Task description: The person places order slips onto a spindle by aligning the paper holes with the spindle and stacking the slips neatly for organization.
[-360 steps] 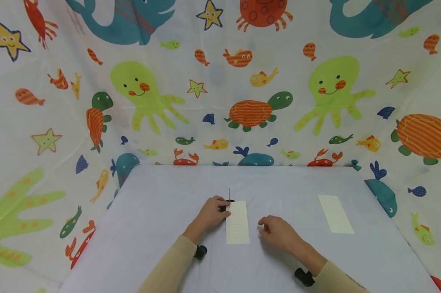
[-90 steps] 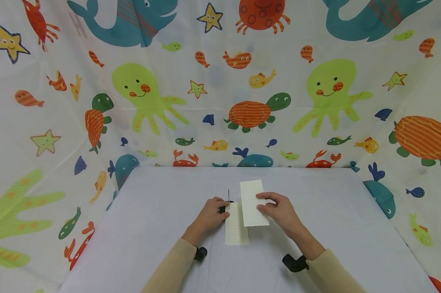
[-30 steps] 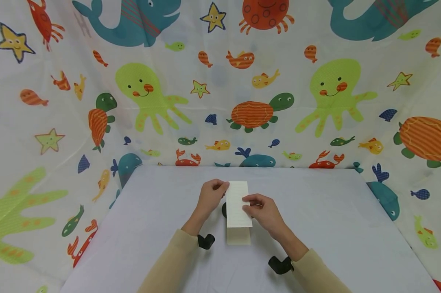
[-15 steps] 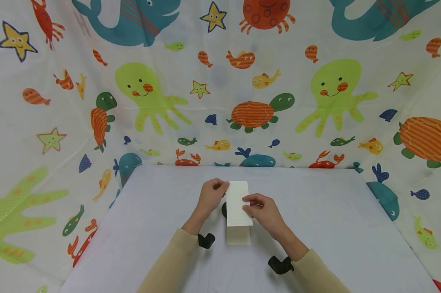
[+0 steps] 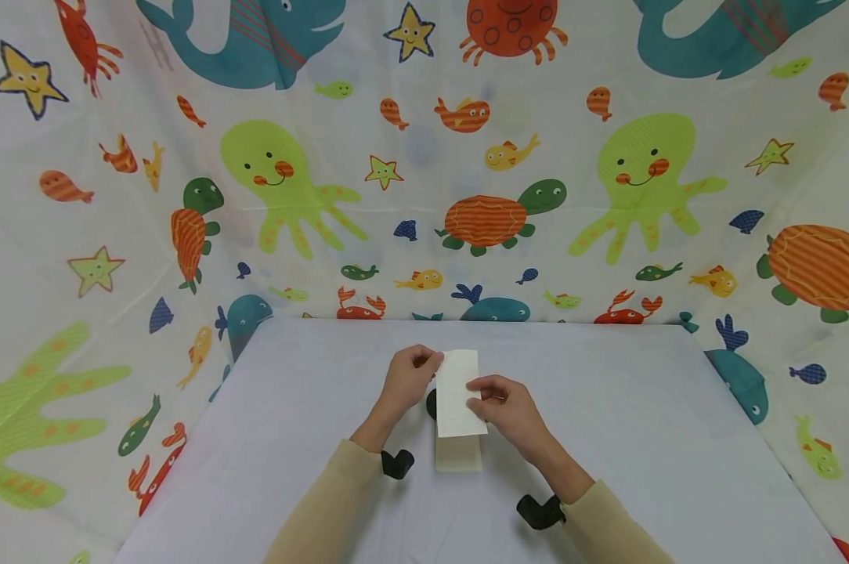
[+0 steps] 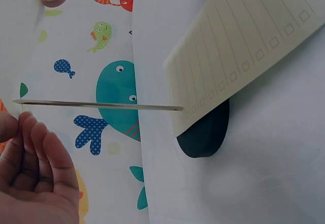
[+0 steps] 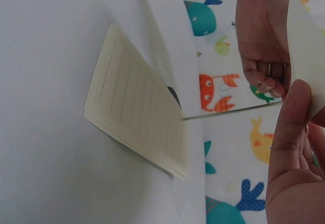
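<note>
A lined cream paper sheet (image 5: pixel 457 407) is held above the middle of the table. My right hand (image 5: pixel 509 411) pinches its right edge between thumb and fingers. My left hand (image 5: pixel 406 380) pinches its upper left corner, close to the tip of an upright bill spike (image 6: pixel 101 105). Whether the tip has gone through this sheet, I cannot tell. Below, a small stack of lined sheets (image 7: pixel 137 102) with checkboxes sits low on the spike, against its round black base (image 6: pixel 205 132). In the head view the held sheet hides the spike and most of the stack.
A white cloth covers the table (image 5: pixel 312 392). Behind it hangs a curtain (image 5: pixel 424 196) printed with sea animals. Black wrist cameras (image 5: pixel 540 511) are worn on both wrists.
The sheet that lay at the table's right was picked up by my right hand and brought over the stack. My left hand rose from the base to the sheet's corner. The last second shows little movement.
</note>
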{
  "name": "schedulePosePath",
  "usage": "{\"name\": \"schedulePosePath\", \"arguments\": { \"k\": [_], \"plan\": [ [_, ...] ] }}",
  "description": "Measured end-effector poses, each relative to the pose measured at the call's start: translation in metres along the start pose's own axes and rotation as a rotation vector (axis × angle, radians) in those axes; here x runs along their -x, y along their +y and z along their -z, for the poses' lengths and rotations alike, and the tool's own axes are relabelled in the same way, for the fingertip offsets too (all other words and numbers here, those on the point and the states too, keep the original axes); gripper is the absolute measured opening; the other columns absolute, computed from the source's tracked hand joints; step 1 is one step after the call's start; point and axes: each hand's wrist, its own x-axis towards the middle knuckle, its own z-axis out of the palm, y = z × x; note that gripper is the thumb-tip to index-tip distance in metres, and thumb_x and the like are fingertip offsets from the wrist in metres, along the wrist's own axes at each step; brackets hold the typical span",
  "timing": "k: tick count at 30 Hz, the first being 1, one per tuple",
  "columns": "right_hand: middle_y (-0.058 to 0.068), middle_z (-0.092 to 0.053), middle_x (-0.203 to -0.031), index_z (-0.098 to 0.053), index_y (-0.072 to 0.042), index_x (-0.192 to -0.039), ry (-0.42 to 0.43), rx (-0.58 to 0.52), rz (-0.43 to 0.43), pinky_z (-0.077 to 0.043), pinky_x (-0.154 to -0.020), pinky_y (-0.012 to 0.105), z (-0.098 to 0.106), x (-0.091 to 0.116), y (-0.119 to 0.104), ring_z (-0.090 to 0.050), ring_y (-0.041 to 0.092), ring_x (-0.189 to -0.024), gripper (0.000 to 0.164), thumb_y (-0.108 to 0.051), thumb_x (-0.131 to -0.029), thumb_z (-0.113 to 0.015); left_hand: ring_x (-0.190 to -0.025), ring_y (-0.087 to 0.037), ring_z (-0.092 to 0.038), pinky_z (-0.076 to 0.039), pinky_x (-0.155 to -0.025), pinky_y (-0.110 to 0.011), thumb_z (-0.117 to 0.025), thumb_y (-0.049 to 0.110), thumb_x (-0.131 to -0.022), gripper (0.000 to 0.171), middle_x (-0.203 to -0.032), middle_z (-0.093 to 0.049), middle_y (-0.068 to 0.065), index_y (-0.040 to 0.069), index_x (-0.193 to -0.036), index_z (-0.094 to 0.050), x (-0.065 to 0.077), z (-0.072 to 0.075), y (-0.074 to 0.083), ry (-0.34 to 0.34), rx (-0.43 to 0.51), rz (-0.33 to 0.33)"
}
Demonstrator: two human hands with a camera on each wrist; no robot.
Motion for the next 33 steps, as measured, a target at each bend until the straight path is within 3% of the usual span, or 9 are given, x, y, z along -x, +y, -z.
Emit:
{"name": "schedulePosePath", "arguments": {
  "k": [12, 19, 26, 33],
  "plan": [
    [0.009, -0.057, -0.1, -0.073, -0.007, -0.115, 0.003, -0.003, 0.01, -0.05, -0.067, 0.022, -0.002, 0.0, 0.007, -0.057, 0.022, -0.084, 0.025, -0.011, -0.091, -0.076, -0.08, -0.022, -0.057, -0.049, -0.07, -0.033, -0.065, 0.028, -0.101, 0.02, -0.084, -0.062, -0.005, 0.009, -0.1, -0.072, 0.0, -0.004, -0.005, 0.01, 0.014, -0.038],
    [0.009, -0.055, -0.096, -0.072, -0.004, -0.113, -0.005, 0.01, -0.008, -0.049, -0.065, 0.023, -0.004, 0.001, 0.014, -0.056, 0.02, -0.078, 0.023, -0.008, -0.09, -0.075, -0.081, -0.019, -0.054, -0.048, -0.069, -0.029, -0.065, 0.025, -0.101, 0.018, -0.086, -0.061, -0.003, 0.009, -0.098, -0.071, 0.0, -0.008, -0.019, 0.012, -0.07, -0.022],
    [0.008, -0.053, -0.094, -0.072, -0.003, -0.111, -0.008, 0.035, -0.022, -0.047, -0.063, 0.023, -0.005, 0.001, 0.02, -0.055, 0.019, -0.077, 0.023, -0.006, -0.089, -0.075, -0.079, -0.018, -0.054, -0.047, -0.069, -0.032, -0.066, 0.02, -0.099, 0.015, -0.087, -0.063, -0.003, 0.005, -0.099, -0.07, 0.0, -0.009, -0.029, 0.008, -0.062, -0.06],
    [0.006, -0.053, -0.092, -0.072, -0.005, -0.11, -0.032, 0.08, -0.029, -0.042, -0.06, 0.025, -0.006, 0.002, 0.025, -0.052, 0.018, -0.074, 0.022, -0.008, -0.089, -0.076, -0.081, -0.019, -0.055, -0.049, -0.071, -0.032, -0.066, 0.022, -0.099, 0.016, -0.089, -0.062, -0.004, 0.006, -0.102, -0.069, 0.001, -0.012, -0.034, -0.004, -0.076, -0.008]
  ]
}}
